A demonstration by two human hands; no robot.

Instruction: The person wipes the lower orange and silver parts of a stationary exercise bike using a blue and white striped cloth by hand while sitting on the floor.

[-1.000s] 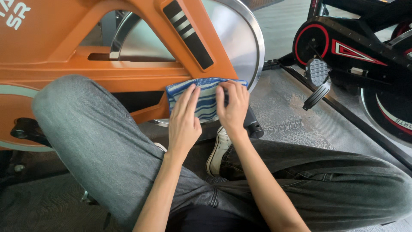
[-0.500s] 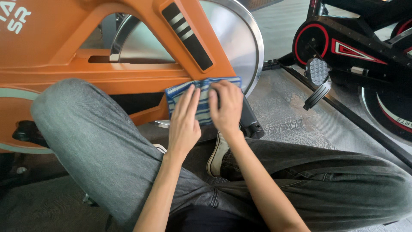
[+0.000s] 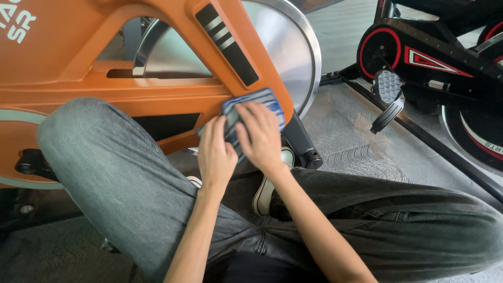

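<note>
- My right hand (image 3: 260, 135) lies flat, fingers spread, pressing a blue-and-white striped cloth (image 3: 255, 107) against the slanted orange metal frame of the exercise bike (image 3: 157, 97).
- My left hand (image 3: 216, 152) rests just beside it, fingers extended, its fingertips on the cloth's lower left edge.
- The cloth sits on the frame just below the black striped panel (image 3: 226, 43) and beside the silver steel flywheel (image 3: 291, 57).
- My knees in grey trousers (image 3: 126, 178) flank both arms, with a white shoe (image 3: 264, 194) under my right wrist.
- A black and red exercise bike (image 3: 435, 57) stands well apart at the right, on the grey floor (image 3: 346, 136).
</note>
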